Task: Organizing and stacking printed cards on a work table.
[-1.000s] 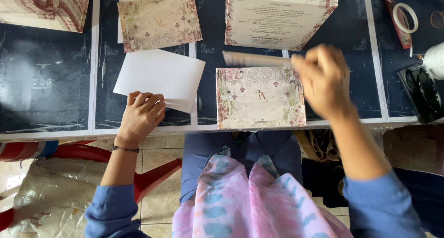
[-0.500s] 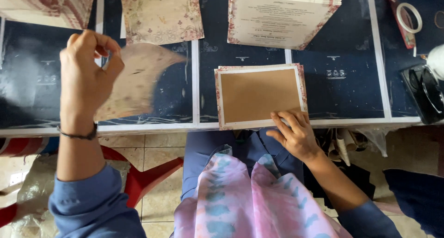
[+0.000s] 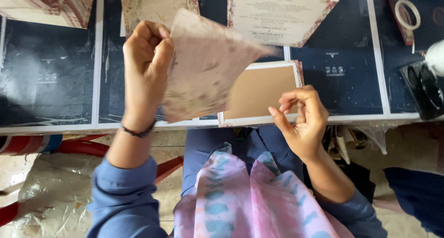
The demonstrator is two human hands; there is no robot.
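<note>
My left hand (image 3: 147, 57) is raised over the table, pinching a pale floral card sheet (image 3: 208, 67) by its left edge; the sheet is blurred and slants over the middle. Under it lies a card (image 3: 266, 90) turned brown side up with a white border, at the table's front edge. My right hand (image 3: 303, 115) hovers at that card's lower right corner, fingers curled and apart, holding nothing.
A stack of printed cards with patterned borders (image 3: 280, 13) lies at the back centre, a floral sheet (image 3: 152, 6) behind my left hand, another patterned stack (image 3: 46, 4) at far left. A tape roll (image 3: 408, 13) and a black device (image 3: 425, 90) sit at right. Red chair legs (image 3: 69, 148) below.
The floral card on the table was flipped brown side up. My left hand lifted a sheet and has swung it rightward over the card. My right hand rose slightly off the table's edge.
</note>
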